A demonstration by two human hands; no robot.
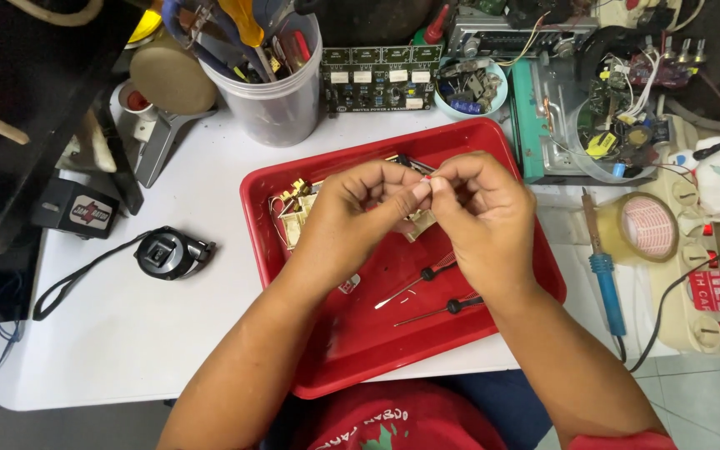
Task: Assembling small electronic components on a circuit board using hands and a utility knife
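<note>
Both forearms angled inward, left hand [352, 218] and right hand [477, 212] meeting, fingertips pinched together; grip tight

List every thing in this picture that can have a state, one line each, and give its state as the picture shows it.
Left hand: fingers pinched on a small part, over the tray.
Right hand: fingers pinched on the same small part.
Red tray: flat on the table, holding parts.
Two small screwdrivers: lying loose in the tray.
Soldering iron: lying on the table, unheld.
Tape roll: lying flat.
Clear tool cup: upright, full of tools.
</note>
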